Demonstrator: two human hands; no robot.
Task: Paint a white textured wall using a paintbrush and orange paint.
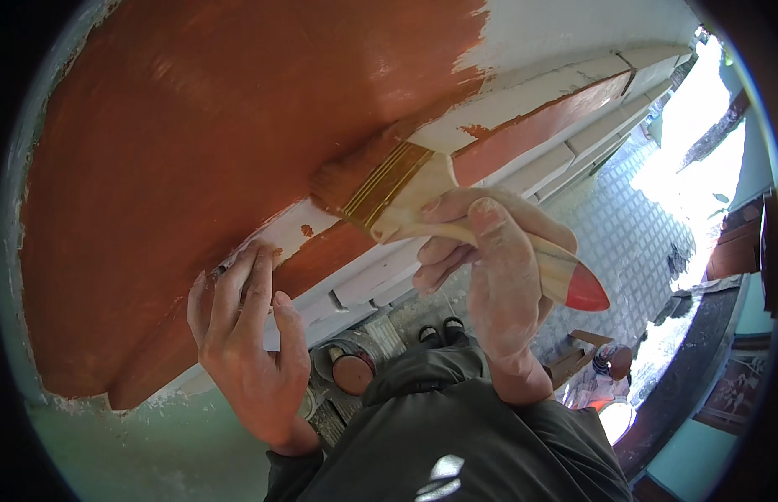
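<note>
My right hand [508, 270] grips the wooden handle of a wide flat paintbrush [414, 188], whose handle end is red. Its bristles, coated in reddish-brown paint, press against a wall panel [238, 125] painted the same colour. Fingertips of my left hand [254, 339] rest on the panel's lower edge, left of the brush; whether they hold anything is hidden. Between hand and brush shows a bare white strip [294, 235] with small paint spots. Below it runs a moulding [332, 251] with a reddish-brown band. White wall [539, 31] shows past a ragged paint edge at the top.
Below the moulding stands a round container of reddish-brown paint [353, 374]. A cardboard box [568, 367] and a jar [613, 361] are on the lower right. Patterned paving [621, 219] stretches behind, brightly sunlit in places. A pale green wall [156, 445] adjoins the panel.
</note>
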